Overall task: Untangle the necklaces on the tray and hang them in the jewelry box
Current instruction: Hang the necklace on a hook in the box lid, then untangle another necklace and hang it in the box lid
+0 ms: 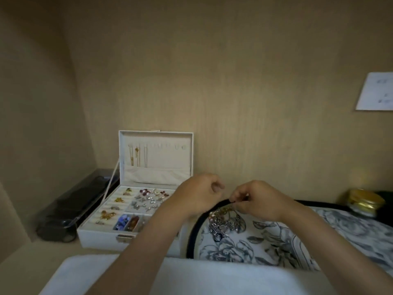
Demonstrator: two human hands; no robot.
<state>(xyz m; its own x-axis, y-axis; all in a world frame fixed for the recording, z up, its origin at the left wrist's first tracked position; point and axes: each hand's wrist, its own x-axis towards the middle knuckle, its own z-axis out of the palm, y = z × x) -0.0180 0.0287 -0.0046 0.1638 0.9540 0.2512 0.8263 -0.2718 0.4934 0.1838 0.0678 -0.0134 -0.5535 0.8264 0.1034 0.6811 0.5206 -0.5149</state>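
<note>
Necklaces (225, 220) tangled on tray (191, 239), end nearest box (156, 158); 3 chains hang in lid. R hand (258, 199) pinches strand just above pile. L hand (196, 194) curled, can't tell if holding. Tease 1 strand slowly, no yanking, find clasp 1st.

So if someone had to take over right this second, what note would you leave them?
Left hand: fingers curled above the tray's far rim; I can't tell if it holds a chain.
Right hand: pinches a strand of the tangled necklaces.
The pile lies on the floral tray; the jewelry box stands open to its left.
Done: three gold necklaces hang in the lid.
Left: untangle the pile and hang each on the free hooks.
</note>
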